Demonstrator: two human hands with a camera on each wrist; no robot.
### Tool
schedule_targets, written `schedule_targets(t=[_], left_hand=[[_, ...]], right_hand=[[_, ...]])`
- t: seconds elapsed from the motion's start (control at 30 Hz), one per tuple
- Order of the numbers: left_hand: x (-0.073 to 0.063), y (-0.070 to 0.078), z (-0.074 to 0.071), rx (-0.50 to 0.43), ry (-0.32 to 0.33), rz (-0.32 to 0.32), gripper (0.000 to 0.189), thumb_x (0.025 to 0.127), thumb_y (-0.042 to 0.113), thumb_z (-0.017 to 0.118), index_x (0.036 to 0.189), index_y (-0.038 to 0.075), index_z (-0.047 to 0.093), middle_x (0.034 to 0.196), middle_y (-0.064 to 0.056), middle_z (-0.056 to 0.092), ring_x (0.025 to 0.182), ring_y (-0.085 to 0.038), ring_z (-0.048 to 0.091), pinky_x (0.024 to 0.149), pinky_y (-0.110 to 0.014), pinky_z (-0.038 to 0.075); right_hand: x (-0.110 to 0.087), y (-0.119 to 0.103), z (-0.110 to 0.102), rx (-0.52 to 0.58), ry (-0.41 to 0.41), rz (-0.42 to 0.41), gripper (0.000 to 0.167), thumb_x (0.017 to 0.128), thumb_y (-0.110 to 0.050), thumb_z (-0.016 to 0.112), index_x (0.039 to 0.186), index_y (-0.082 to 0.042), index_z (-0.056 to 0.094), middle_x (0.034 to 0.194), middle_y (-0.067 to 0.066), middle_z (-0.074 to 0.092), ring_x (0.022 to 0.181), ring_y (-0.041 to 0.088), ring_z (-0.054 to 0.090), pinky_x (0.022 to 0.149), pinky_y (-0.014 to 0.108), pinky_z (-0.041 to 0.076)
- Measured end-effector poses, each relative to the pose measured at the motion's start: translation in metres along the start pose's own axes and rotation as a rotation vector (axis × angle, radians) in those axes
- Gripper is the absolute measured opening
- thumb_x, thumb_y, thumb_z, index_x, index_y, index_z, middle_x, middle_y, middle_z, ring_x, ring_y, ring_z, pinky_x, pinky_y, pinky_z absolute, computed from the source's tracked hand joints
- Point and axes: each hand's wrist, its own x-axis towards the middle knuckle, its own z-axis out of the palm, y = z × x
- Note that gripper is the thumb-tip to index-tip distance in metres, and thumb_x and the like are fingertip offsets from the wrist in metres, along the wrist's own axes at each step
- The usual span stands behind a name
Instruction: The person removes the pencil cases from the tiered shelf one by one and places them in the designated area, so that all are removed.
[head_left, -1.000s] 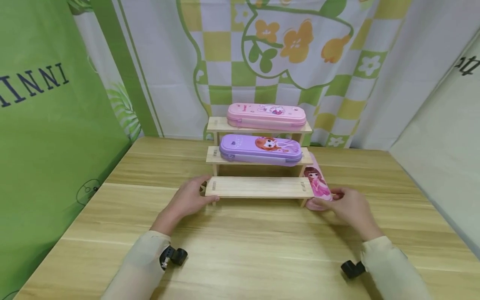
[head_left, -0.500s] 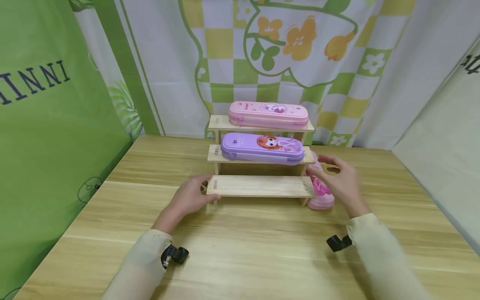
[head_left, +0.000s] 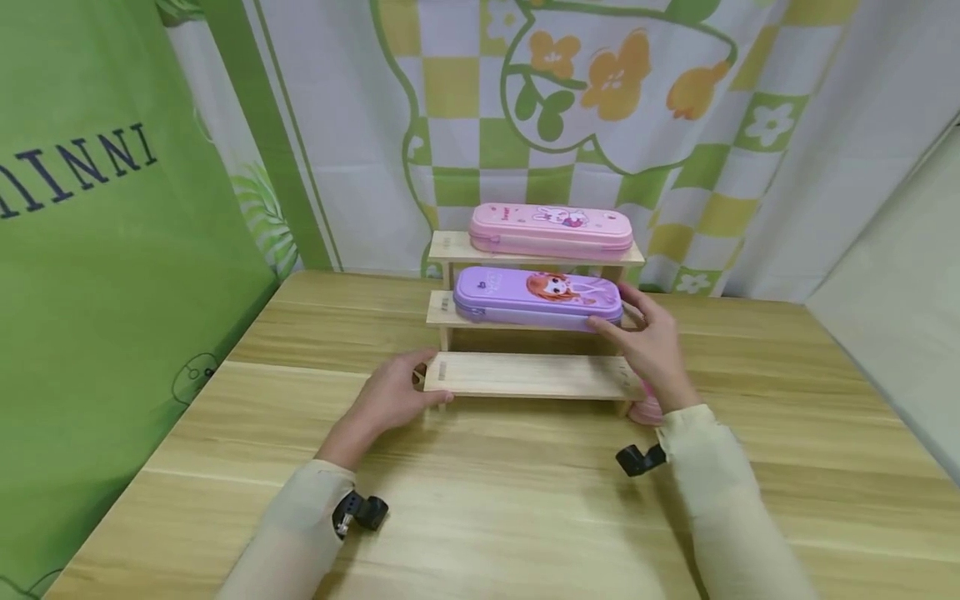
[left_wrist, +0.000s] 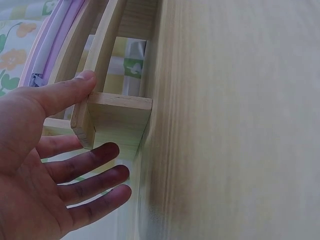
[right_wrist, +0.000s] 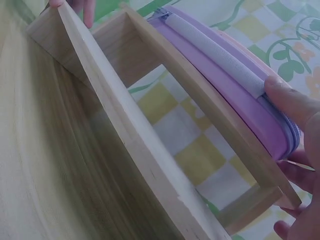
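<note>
A three-step wooden display stand [head_left: 525, 375] stands on the table. My left hand [head_left: 390, 390] holds the left end of its lowest step, thumb on the front edge and fingers behind, as the left wrist view shows. On the middle step lies a purple zip pencil case [head_left: 498, 292] with a red-haired doll print. My right hand [head_left: 654, 343] grips its right end, the thumb [right_wrist: 287, 97] on the zip side and the other fingers around the far end. A pink rabbit pencil case [head_left: 517, 225] rests on the top step.
Another pink pencil case [head_left: 645, 411] lies on the table beside the stand's right end, mostly hidden by my right hand. The wood-grain table [head_left: 510, 500] meets a patterned curtain [head_left: 450, 92] at the back. A green cloth [head_left: 90, 275] hangs at the left.
My right hand has left the pink pencil case at the stand's right side, moved up and left, and taken hold of the purple one. My left hand stays on the lowest step.
</note>
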Motion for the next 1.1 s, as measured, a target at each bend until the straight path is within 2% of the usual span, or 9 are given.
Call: schedule_targets(t=[0.13, 0.23, 0.33, 0.43, 0.53, 0.63, 0.73, 0.97, 1.1], left_hand=[[0.0, 0.001, -0.002, 0.006, 0.004, -0.005, 0.08, 0.083, 0.04, 0.082, 0.148, 0.006, 0.049, 0.122, -0.016, 0.068, 0.11, -0.03, 0.065, 0.093, -0.048, 0.054], [-0.001, 0.001, -0.003, 0.006, 0.005, -0.001, 0.08, 0.084, 0.04, 0.082, 0.148, 0.006, 0.049, 0.122, -0.016, 0.068, 0.11, -0.03, 0.065, 0.093, -0.048, 0.054], [-0.001, 0.001, -0.003, 0.001, 0.006, -0.001, 0.079, 0.084, 0.04, 0.082, 0.148, 0.006, 0.049, 0.122, -0.016, 0.068, 0.11, -0.03, 0.065, 0.092, -0.047, 0.054], [-0.002, 0.0, -0.002, -0.003, 0.008, -0.005, 0.079, 0.084, 0.04, 0.082, 0.148, 0.006, 0.05, 0.121, -0.015, 0.068, 0.11, -0.03, 0.065, 0.092, -0.047, 0.054], [-0.001, 0.0, 0.0, -0.005, 0.011, -0.002, 0.079, 0.084, 0.04, 0.082, 0.148, 0.007, 0.05, 0.121, -0.016, 0.068, 0.11, -0.03, 0.065, 0.092, -0.047, 0.054], [-0.001, 0.0, 0.001, -0.004, 0.014, 0.002, 0.079, 0.083, 0.04, 0.082, 0.147, 0.007, 0.05, 0.121, -0.016, 0.069, 0.109, -0.03, 0.065, 0.093, -0.048, 0.054], [0.0, 0.001, 0.002, 0.002, 0.014, 0.007, 0.079, 0.083, 0.04, 0.082, 0.147, 0.007, 0.051, 0.12, -0.016, 0.069, 0.108, -0.03, 0.066, 0.092, -0.047, 0.054], [0.0, 0.0, 0.001, 0.005, 0.006, 0.023, 0.078, 0.084, 0.04, 0.082, 0.147, 0.006, 0.051, 0.119, -0.016, 0.069, 0.106, -0.029, 0.066, 0.089, -0.046, 0.054], [-0.001, -0.002, 0.0, 0.004, 0.001, 0.02, 0.079, 0.084, 0.042, 0.081, 0.148, 0.007, 0.05, 0.119, -0.016, 0.069, 0.105, -0.029, 0.066, 0.086, -0.045, 0.055]], right_hand=[[0.0, -0.003, 0.002, 0.013, -0.017, -0.01, 0.076, 0.089, -0.014, 0.079, 0.154, -0.007, 0.04, 0.158, 0.016, 0.041, 0.136, 0.037, 0.05, 0.086, 0.008, 0.05], [0.0, -0.005, 0.002, 0.021, -0.01, -0.006, 0.074, 0.089, -0.013, 0.078, 0.153, -0.008, 0.043, 0.157, 0.015, 0.043, 0.134, 0.034, 0.053, 0.085, 0.009, 0.051], [0.0, -0.006, 0.002, 0.028, 0.003, 0.011, 0.073, 0.088, -0.015, 0.079, 0.152, -0.01, 0.045, 0.154, 0.015, 0.046, 0.121, 0.021, 0.061, 0.082, 0.01, 0.052], [-0.003, -0.008, -0.001, 0.031, 0.024, 0.041, 0.074, 0.086, -0.021, 0.082, 0.151, -0.013, 0.047, 0.15, 0.013, 0.05, 0.099, 0.008, 0.062, 0.072, 0.015, 0.055], [-0.006, -0.011, -0.008, 0.011, 0.051, 0.062, 0.076, 0.085, -0.027, 0.083, 0.151, -0.016, 0.048, 0.146, 0.013, 0.051, 0.088, 0.007, 0.056, 0.064, 0.019, 0.053], [-0.009, -0.011, -0.016, -0.011, 0.072, 0.059, 0.075, 0.087, -0.029, 0.081, 0.152, -0.016, 0.047, 0.145, 0.015, 0.052, 0.093, 0.01, 0.055, 0.068, 0.017, 0.052], [-0.012, -0.009, -0.024, -0.013, 0.094, 0.045, 0.074, 0.088, -0.027, 0.08, 0.153, -0.014, 0.045, 0.139, 0.013, 0.057, 0.1, 0.005, 0.056, 0.076, 0.012, 0.051], [-0.021, -0.004, -0.042, 0.217, 0.1, 0.071, 0.072, 0.089, -0.012, 0.078, 0.152, -0.005, 0.044, 0.115, -0.011, 0.058, 0.097, 0.001, 0.062, 0.079, 0.013, 0.055], [-0.025, 0.001, -0.055, 0.235, 0.134, 0.048, 0.068, 0.089, -0.011, 0.077, 0.15, -0.003, 0.046, 0.115, -0.013, 0.057, 0.099, 0.0, 0.059, 0.082, 0.007, 0.05]])
